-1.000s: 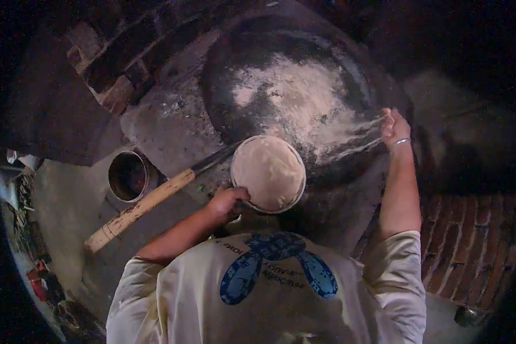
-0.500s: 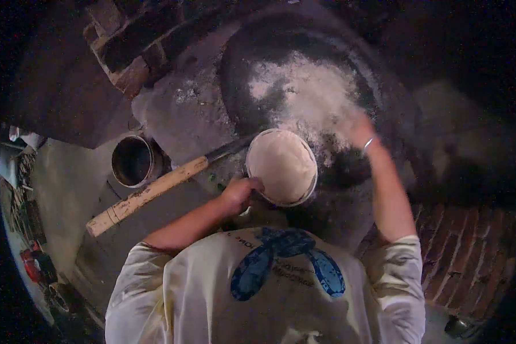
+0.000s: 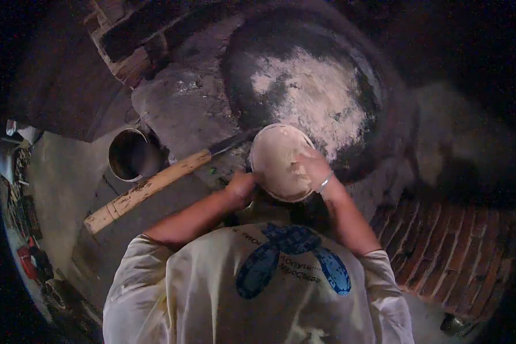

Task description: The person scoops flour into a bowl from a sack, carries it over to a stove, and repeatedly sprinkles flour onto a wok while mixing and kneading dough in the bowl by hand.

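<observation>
My left hand (image 3: 242,187) grips the near left rim of a round bowl (image 3: 253,163) filled with pale powder (image 3: 277,150). Wearing a metal bangle, my right hand (image 3: 314,169) is in the powder at the bowl's right side; its fingertips are partly sunk and blurred, so what they hold is hidden. Beyond the bowl, a large dark round pan (image 3: 243,86) has more pale powder (image 3: 321,94) spread over its middle. A thick wooden handle (image 3: 155,186) with a dark shaft lies diagonally to the left of the bowl, its far end reaching behind it.
A dark bucket (image 3: 119,156) stands left, beyond the wooden handle. Bricks (image 3: 135,66) edge the upper left. At the lower right is a brick surface (image 3: 447,252), with a small metal vessel (image 3: 454,324) near it. Red and dark items (image 3: 28,261) lie far left.
My right hand has moved from the pan's right side, where it was scattering powder, down and left into the bowl. My left hand still holds the rim.
</observation>
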A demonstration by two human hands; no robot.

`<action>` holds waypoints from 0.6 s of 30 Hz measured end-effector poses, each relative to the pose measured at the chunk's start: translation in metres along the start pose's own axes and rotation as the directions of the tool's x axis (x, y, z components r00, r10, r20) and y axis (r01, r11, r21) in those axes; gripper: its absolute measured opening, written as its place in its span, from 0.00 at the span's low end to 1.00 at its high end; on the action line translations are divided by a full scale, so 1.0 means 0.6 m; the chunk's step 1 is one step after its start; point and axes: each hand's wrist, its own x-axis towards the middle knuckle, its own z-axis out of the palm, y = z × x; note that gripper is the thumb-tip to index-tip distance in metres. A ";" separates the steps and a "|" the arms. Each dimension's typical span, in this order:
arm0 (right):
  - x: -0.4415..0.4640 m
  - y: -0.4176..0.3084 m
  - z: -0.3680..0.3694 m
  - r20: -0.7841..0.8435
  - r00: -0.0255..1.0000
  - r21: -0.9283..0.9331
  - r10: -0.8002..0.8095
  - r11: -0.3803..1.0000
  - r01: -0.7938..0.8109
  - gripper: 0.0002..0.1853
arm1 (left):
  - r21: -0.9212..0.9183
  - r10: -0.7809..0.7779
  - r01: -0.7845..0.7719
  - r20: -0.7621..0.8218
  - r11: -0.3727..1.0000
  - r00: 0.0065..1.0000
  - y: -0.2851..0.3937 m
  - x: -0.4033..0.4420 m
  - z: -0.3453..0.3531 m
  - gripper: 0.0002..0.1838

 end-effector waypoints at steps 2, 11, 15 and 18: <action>-0.021 -0.069 0.017 -0.213 0.922 0.375 0.324 0.898 -0.229 0.10 | -0.036 -0.003 0.003 0.005 0.999 1.000 0.012 -0.015 -0.011 0.16; 0.025 -0.093 -0.001 0.131 0.991 0.850 -0.007 0.516 -0.109 0.11 | 0.368 0.145 -0.154 0.054 0.917 0.988 0.010 -0.019 -0.050 0.18; 0.117 -0.164 -0.089 -0.145 0.989 0.810 0.041 0.578 0.095 0.09 | 0.479 0.186 -0.188 0.053 0.857 0.981 0.029 -0.037 -0.027 0.16; 0.146 -0.301 -0.102 -0.355 0.927 0.562 0.120 0.820 0.110 0.07 | 0.200 0.210 -0.209 0.018 0.957 0.978 0.042 -0.044 -0.019 0.14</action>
